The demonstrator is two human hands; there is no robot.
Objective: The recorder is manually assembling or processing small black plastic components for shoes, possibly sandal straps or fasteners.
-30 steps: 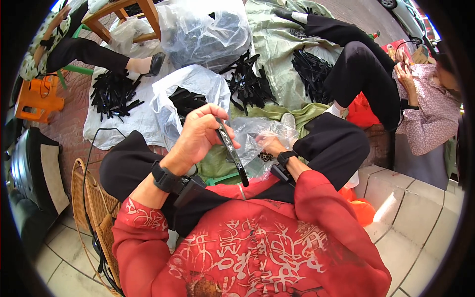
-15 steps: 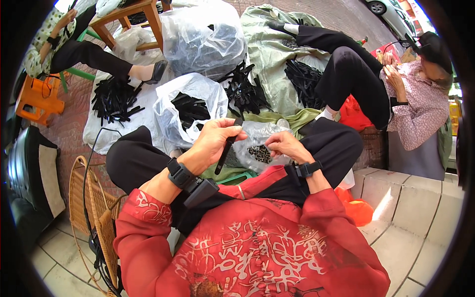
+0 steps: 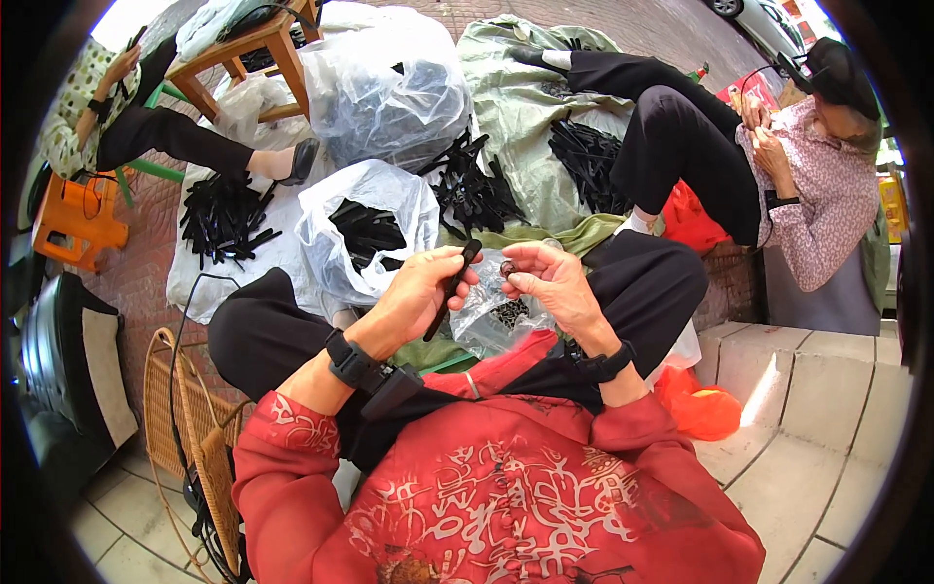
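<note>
My left hand (image 3: 420, 295) is closed on a narrow black strip (image 3: 468, 254), which slants up past the fingertips. Just to its right, my right hand (image 3: 558, 294) pinches a small dark ring-like piece (image 3: 507, 269) between thumb and forefinger, too small to make out exactly. A small gap separates this piece from the strip. Below and between my hands, a clear plastic bag (image 3: 471, 326) lies in my lap with many small metallic pieces (image 3: 510, 311) in it. My right hand and wrist partly cover that bag.
Ahead, a white plastic bag (image 3: 316, 209) holds black strips, with loose strip piles (image 3: 477, 190) around it on sheets. A large clear bag (image 3: 389, 107) stands behind. Co-workers sit at far left and right. A wicker chair (image 3: 199, 428) is at my left, a tiled ledge (image 3: 808, 389) at right.
My right hand has risen from over the clear bag to beside the strip, and a small piece now shows in its fingers. The strip's upper end has tilted toward the right.
</note>
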